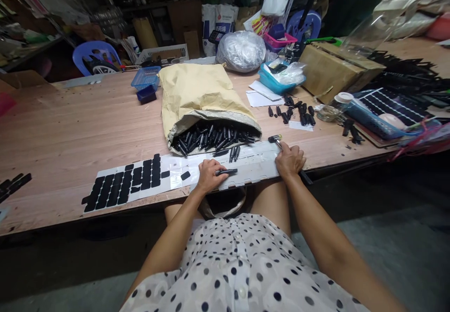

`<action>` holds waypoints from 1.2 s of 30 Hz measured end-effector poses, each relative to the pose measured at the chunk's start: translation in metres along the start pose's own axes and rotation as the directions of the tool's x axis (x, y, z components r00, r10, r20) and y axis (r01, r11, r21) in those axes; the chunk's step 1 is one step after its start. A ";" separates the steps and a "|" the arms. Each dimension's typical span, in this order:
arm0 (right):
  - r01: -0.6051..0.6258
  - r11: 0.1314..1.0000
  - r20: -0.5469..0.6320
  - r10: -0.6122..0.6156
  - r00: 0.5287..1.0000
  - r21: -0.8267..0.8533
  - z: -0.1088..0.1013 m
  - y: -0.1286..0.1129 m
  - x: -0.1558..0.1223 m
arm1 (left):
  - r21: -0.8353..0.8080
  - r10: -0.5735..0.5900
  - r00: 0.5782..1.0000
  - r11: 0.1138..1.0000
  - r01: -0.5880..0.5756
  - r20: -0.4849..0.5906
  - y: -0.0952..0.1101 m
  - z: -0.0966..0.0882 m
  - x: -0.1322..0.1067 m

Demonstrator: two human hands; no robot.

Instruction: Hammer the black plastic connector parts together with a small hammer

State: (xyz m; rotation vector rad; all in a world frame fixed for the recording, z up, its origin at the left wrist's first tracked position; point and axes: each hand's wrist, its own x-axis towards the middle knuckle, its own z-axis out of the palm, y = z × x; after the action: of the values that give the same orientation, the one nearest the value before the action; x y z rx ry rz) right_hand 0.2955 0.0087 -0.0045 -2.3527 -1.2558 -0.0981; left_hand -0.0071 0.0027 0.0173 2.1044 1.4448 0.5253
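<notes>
My left hand [208, 174] is closed on a slim black pen-like part [227, 172], which lies across a long white backing sheet [253, 164] at the table's front edge. My right hand [290, 159] is wrapped around the handle of a small hammer [274, 139], whose head points toward the far side. Just behind my hands an open tan paper sack [198, 94] lies on its side, its mouth full of several black parts [214, 138]. Two more black parts [235, 152] rest on the sheet in front of the sack.
Black rectangular stickers [123, 185] cover the sheet's left end. Loose black parts [293, 113] and papers lie to the right, beside a cardboard box [330, 68], blue trays [277, 80] and a blue basket [383, 110]. A small blue basket [146, 78] and a plastic chair [94, 56] stand at the back left.
</notes>
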 end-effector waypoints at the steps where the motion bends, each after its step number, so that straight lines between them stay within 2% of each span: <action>1: 0.000 1.000 -0.014 -0.001 1.000 -0.007 0.000 0.000 0.000 | -0.001 0.043 0.999 0.999 -0.043 0.011 -0.001 0.000 -0.007; 5: 0.009 0.999 -0.065 -0.011 0.998 -0.034 0.002 0.000 -0.001 | 0.011 0.206 0.977 0.978 -0.207 0.056 -0.004 0.008 -0.039; 8: 0.021 0.999 -0.089 -0.025 0.996 -0.044 0.004 0.000 -0.002 | 0.057 0.223 0.973 0.973 -0.226 0.053 -0.005 0.015 -0.057; 11: 0.022 0.998 -0.092 -0.027 0.995 -0.051 0.006 0.001 -0.002 | 0.065 0.203 0.978 0.976 -0.206 0.053 -0.001 0.016 -0.062; 15: 0.035 0.998 -0.109 -0.040 0.993 -0.046 0.009 0.002 -0.001 | 0.035 0.120 0.993 0.992 -0.120 0.006 0.005 0.007 -0.041; 20: 0.038 0.999 -0.099 -0.042 0.994 -0.033 0.009 0.001 -0.002 | 0.102 -0.013 0.987 0.994 0.030 -0.161 0.009 -0.008 0.016; 23: 0.025 0.999 -0.075 -0.027 0.997 -0.029 0.007 -0.001 -0.002 | 0.150 -0.041 0.983 0.986 0.068 -0.178 0.009 -0.012 0.044; 25: 0.021 1.000 -0.063 -0.023 0.998 -0.022 0.005 -0.003 -0.003 | 0.175 -0.050 0.986 0.981 0.078 -0.160 0.010 -0.012 0.054; 30: 0.019 1.000 -0.032 -0.019 0.999 -0.011 0.004 -0.003 -0.003 | 0.209 -0.041 0.989 0.975 0.071 -0.142 0.011 -0.010 0.055; 36: 0.025 0.999 -0.073 -0.027 0.997 -0.020 0.005 -0.004 -0.004 | 0.156 -0.070 0.986 0.983 0.094 -0.151 0.001 -0.014 0.034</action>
State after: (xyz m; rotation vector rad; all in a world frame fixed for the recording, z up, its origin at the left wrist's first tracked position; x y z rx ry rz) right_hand 0.2894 0.0095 -0.0091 -2.3277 -1.2560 -0.2039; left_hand -0.0024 0.0369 0.0301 2.1576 1.7013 0.5543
